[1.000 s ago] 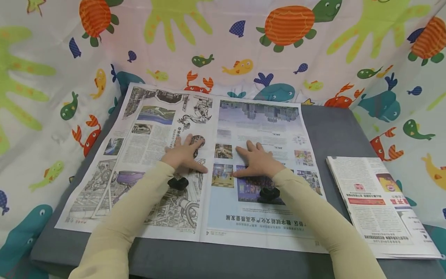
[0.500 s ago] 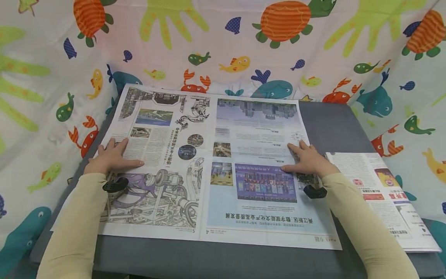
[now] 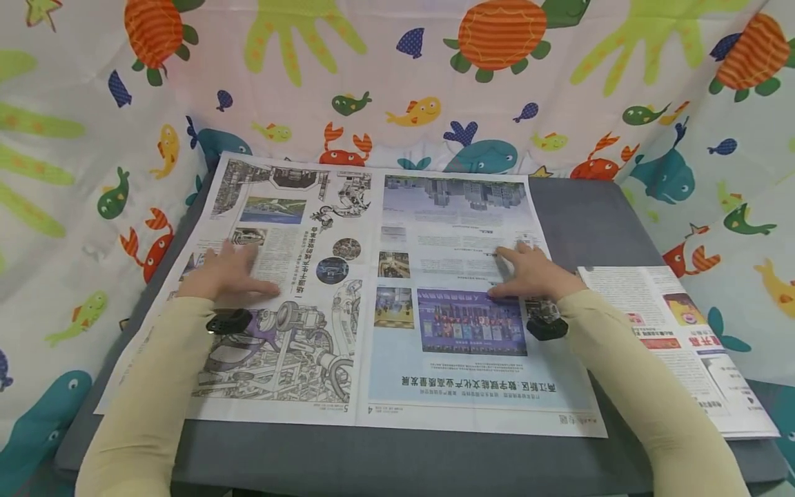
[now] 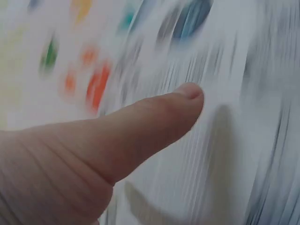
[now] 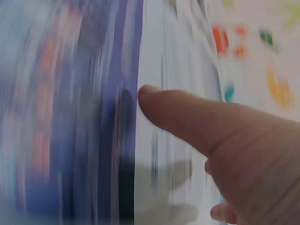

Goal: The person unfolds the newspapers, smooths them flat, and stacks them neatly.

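A newspaper [image 3: 397,386] lies spread open on a grey table, its centre fold running between my two hands. Over the left page is my left hand [image 3: 226,274], fingers spread and thumb pointing inward. My right hand [image 3: 534,274] is over the right page, beside the purple group photo, also with spread fingers. Neither hand grips anything. Both wrist views are motion-blurred; the left thumb [image 4: 154,115] shows above printed text, with its shadow on the paper. In the right wrist view the right thumb [image 5: 183,110] stretches toward the photo's edge. Whether the palms touch the paper, I cannot tell.
A folded stack of newspapers [image 3: 671,331] lies at the table's right side, partly behind my right forearm. The grey table [image 3: 410,459] shows along the front and back right. A curtain [image 3: 279,103] printed with sea animals hangs behind and at both sides.
First both hands moved outward from near the centre fold across the pages. Over the last half second they have come slightly back inward. The newspaper stays spread.
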The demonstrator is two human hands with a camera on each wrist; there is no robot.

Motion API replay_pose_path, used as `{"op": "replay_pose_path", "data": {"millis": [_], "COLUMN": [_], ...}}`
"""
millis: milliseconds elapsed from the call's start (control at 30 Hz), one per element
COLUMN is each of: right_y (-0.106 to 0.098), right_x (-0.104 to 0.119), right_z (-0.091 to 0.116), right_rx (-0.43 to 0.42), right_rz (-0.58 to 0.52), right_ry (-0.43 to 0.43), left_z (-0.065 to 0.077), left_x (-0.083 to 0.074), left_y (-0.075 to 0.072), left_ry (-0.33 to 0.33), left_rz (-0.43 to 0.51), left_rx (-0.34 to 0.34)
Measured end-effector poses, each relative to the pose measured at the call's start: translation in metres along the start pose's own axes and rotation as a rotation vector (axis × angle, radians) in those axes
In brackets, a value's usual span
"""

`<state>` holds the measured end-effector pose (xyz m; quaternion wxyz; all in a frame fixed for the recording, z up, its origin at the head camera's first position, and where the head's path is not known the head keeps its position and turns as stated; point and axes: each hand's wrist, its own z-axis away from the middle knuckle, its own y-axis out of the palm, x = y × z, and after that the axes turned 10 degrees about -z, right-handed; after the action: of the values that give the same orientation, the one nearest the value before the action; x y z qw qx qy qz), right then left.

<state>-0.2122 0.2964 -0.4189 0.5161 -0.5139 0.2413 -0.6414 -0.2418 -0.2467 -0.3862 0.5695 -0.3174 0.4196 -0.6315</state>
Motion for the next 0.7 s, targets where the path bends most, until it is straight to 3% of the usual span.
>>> {"op": "replay_pose_path", "data": {"millis": [100, 167, 267, 700], "right_y": [0.011, 0.019, 0.029, 0.032], "right_x": [0.029, 0.047, 0.062, 0.063], "right_z": [-0.006, -0.006, -0.006, -0.008], "right_rx": [0.024, 0.062, 0.098, 0.104], "right_rz": [0.006, 0.000, -0.006, 0.010], "right_ry": [-0.098, -0.142, -0.172, -0.142], "left_z": [-0.007, -0.007, -0.007, -0.003], "left_x": [-0.049, -0.076, -0.098, -0.103], "left_y": [0.006, 0.013, 0.021, 0.023], "left_ry": [0.118, 0.161, 0.177, 0.142], "left_rz": [-0.028, -0.035, -0.067, -0.051], "left_rx": [0.016, 0.065, 0.109, 0.153]}}
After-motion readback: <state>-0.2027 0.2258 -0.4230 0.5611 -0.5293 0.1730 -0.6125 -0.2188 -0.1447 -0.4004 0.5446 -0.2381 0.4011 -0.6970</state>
